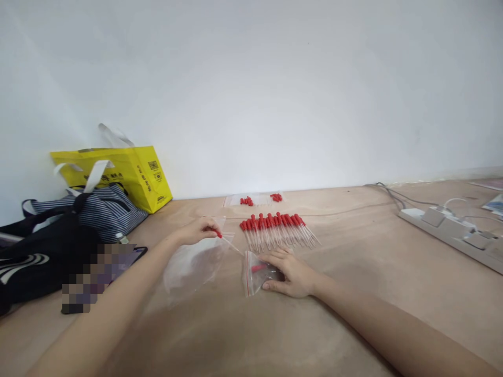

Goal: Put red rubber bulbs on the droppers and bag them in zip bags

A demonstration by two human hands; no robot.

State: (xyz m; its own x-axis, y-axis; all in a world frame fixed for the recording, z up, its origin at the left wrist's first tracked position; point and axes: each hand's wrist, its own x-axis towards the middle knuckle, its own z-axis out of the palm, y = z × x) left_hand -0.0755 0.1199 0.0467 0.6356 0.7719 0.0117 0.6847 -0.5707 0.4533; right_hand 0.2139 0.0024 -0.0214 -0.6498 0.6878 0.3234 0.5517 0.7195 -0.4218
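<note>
My left hand (197,232) pinches a dropper by its red rubber bulb (217,233). The dropper's thin clear tube (232,245) slants down to the right, its tip by the mouth of a small zip-lock bag (251,285) with a red seal line. My right hand (294,272) grips that bag at its right side, thumb and fingers around it. Something red shows inside the bag; the rest is hidden under my palm. Behind my right hand lies a row of several red-bulbed droppers (275,230), tubes pointing towards me.
A large clear plastic bag (192,267) lies flat beneath my left hand. Farther back, a clear pack (259,199) bears two red clusters. At left are a yellow bag (153,183), a striped bag (113,212), a black bag (51,256) and a blurred-out phone-like object. A power strip (420,217) stands right.
</note>
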